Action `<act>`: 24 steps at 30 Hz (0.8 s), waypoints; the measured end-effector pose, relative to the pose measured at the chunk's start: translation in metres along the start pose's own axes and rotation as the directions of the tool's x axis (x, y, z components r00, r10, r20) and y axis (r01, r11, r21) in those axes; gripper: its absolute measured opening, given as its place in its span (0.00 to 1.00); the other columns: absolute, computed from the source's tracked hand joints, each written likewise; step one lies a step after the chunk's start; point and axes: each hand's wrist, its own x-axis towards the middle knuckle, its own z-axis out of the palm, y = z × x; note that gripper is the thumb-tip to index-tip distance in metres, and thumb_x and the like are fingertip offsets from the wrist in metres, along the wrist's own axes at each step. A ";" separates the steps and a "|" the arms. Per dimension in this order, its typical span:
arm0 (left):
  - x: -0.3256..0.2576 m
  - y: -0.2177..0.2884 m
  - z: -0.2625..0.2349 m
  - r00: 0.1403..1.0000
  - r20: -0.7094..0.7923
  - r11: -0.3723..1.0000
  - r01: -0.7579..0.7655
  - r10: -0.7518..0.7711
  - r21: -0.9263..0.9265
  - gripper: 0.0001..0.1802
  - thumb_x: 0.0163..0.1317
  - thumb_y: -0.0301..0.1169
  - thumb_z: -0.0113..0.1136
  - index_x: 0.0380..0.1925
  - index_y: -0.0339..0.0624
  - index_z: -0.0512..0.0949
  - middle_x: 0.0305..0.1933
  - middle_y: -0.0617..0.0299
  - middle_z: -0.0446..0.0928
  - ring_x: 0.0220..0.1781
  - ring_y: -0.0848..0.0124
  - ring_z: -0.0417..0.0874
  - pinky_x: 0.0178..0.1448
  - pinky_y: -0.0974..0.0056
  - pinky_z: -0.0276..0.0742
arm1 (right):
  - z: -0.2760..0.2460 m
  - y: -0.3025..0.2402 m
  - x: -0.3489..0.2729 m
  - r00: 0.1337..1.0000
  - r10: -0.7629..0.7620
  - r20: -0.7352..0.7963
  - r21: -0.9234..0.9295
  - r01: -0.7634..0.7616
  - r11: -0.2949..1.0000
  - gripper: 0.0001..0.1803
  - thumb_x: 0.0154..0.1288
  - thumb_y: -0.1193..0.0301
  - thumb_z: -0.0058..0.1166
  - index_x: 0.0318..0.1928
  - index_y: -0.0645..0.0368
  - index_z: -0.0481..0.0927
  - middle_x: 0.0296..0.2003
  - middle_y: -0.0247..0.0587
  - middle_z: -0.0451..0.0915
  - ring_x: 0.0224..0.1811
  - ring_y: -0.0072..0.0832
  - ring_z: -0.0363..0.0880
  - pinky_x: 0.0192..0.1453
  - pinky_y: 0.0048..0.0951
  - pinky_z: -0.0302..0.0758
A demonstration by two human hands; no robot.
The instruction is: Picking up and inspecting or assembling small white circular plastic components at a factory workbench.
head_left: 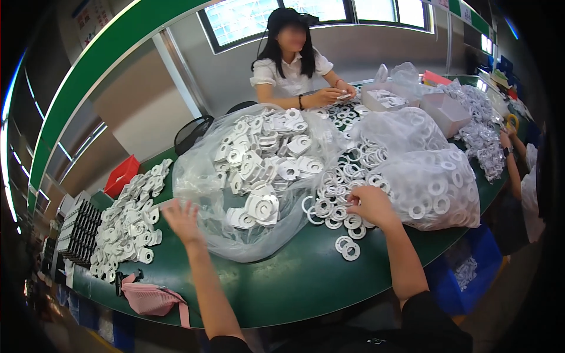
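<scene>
Where the green table [282,288] curves toward its near edge, a clear bag of white plastic fittings [259,170] slumps at the middle; its far side is lost in glare. Right of it, loose white rings [338,206] lie heaped. The right hand [372,206] rests on them, fingers curled under and hidden, so I cannot tell its grip. The left hand [183,220] is spread open, holding nothing, near the bag's left edge.
</scene>
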 end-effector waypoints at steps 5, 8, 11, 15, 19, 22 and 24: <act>-0.069 -0.040 0.048 0.851 0.456 0.497 -0.286 -0.261 0.819 0.27 0.61 0.33 0.56 0.60 0.38 0.65 0.62 0.47 0.68 0.60 0.51 0.70 0.57 0.57 0.70 | 0.004 -0.003 -0.006 0.984 -0.012 0.176 -0.066 0.024 0.998 0.21 0.37 0.62 0.71 0.34 0.55 0.81 0.33 0.40 0.82 0.39 0.39 0.80 0.44 0.36 0.75; -0.086 -0.073 0.050 0.714 0.699 0.231 -0.686 0.034 0.690 0.32 0.58 0.35 0.60 0.62 0.40 0.63 0.64 0.44 0.65 0.61 0.46 0.67 0.61 0.54 0.66 | 0.005 -0.007 -0.005 0.978 -0.062 0.199 -0.067 0.077 0.995 0.23 0.36 0.64 0.71 0.36 0.56 0.80 0.36 0.41 0.81 0.42 0.40 0.79 0.45 0.37 0.75; -0.084 -0.075 0.060 0.633 0.771 0.153 -0.771 0.076 0.618 0.37 0.54 0.34 0.63 0.65 0.44 0.62 0.65 0.45 0.62 0.62 0.49 0.66 0.67 0.53 0.59 | 0.005 -0.002 -0.004 0.975 -0.082 0.209 -0.056 0.095 0.994 0.22 0.36 0.65 0.71 0.37 0.56 0.80 0.35 0.41 0.81 0.41 0.39 0.79 0.45 0.36 0.75; -0.078 -0.057 0.058 0.765 0.639 0.355 -0.577 -0.079 0.735 0.37 0.49 0.34 0.68 0.60 0.41 0.65 0.56 0.48 0.65 0.52 0.47 0.70 0.57 0.51 0.67 | 0.005 -0.006 0.004 0.990 -0.078 0.120 0.210 0.052 0.976 0.18 0.40 0.67 0.69 0.34 0.59 0.80 0.30 0.39 0.79 0.34 0.37 0.78 0.40 0.34 0.74; -0.088 -0.043 0.067 0.894 0.448 0.348 -0.419 -0.001 0.839 0.24 0.48 0.35 0.69 0.44 0.39 0.72 0.50 0.50 0.66 0.46 0.50 0.73 0.48 0.53 0.71 | 0.013 -0.027 0.005 0.938 -0.123 -0.324 0.352 0.241 0.905 0.14 0.48 0.73 0.66 0.38 0.60 0.81 0.24 0.38 0.74 0.24 0.28 0.73 0.30 0.27 0.71; -0.107 -0.027 0.081 0.904 0.415 0.279 -0.427 0.102 0.860 0.16 0.52 0.35 0.67 0.34 0.39 0.72 0.38 0.49 0.71 0.37 0.50 0.75 0.39 0.51 0.70 | 0.022 -0.042 0.002 0.879 -0.120 -0.462 0.407 0.330 0.851 0.14 0.50 0.73 0.66 0.39 0.60 0.81 0.25 0.37 0.74 0.23 0.26 0.72 0.29 0.25 0.69; -0.126 -0.026 0.087 0.904 0.427 0.359 -0.409 0.032 0.839 0.12 0.63 0.37 0.56 0.32 0.37 0.72 0.23 0.46 0.72 0.25 0.46 0.74 0.32 0.47 0.67 | 0.030 -0.046 0.001 0.804 -0.239 -0.545 0.324 0.465 0.824 0.13 0.51 0.76 0.65 0.40 0.59 0.82 0.26 0.37 0.74 0.23 0.27 0.72 0.28 0.26 0.69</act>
